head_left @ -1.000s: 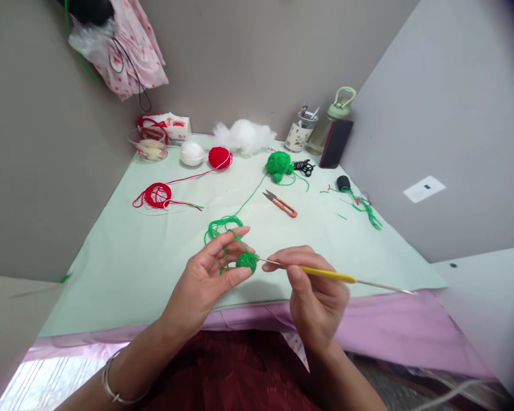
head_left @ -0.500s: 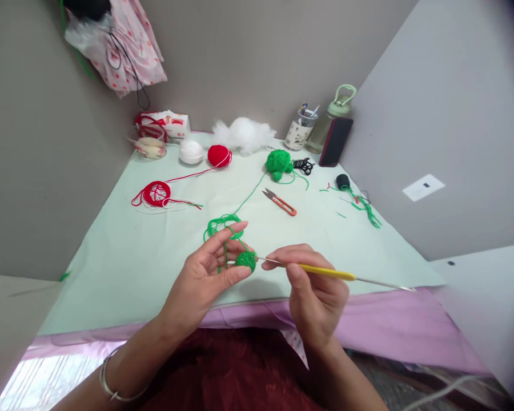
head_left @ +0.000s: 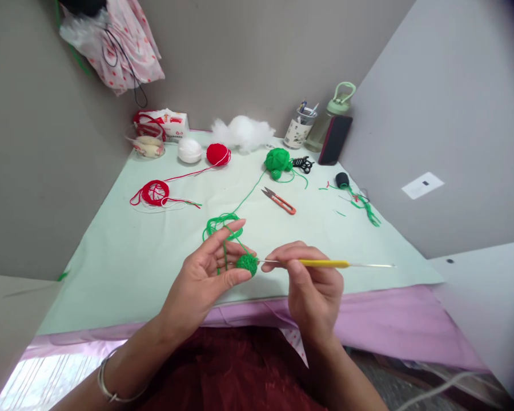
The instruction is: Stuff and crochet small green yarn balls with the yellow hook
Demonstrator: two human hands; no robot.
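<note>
My left hand [head_left: 212,265] pinches a small round green crochet piece [head_left: 247,264] between thumb and fingers, its index finger stretched out with green yarn [head_left: 225,251] running over it. My right hand [head_left: 312,279] is closed on the yellow handle of a crochet hook [head_left: 325,264], held nearly level. The hook's left tip meets the right edge of the green piece; whether it sits inside a stitch is too small to tell. Loose green yarn loops [head_left: 218,224] lie just beyond my left hand, with a strand leading back to a green yarn ball [head_left: 277,160].
Thread snips [head_left: 279,201] lie beyond my hands. Red yarn loops [head_left: 155,193], a red yarn ball [head_left: 218,154], a white ball [head_left: 189,150] and white stuffing [head_left: 244,134] are farther back. At right are a black spool [head_left: 341,180], phone [head_left: 335,140], bottle [head_left: 321,130] and pen cup [head_left: 300,130].
The crochet hook has turned from slanting down to the right to nearly level, and my right hand has shifted slightly left. My left hand keeps its hold on the green piece.
</note>
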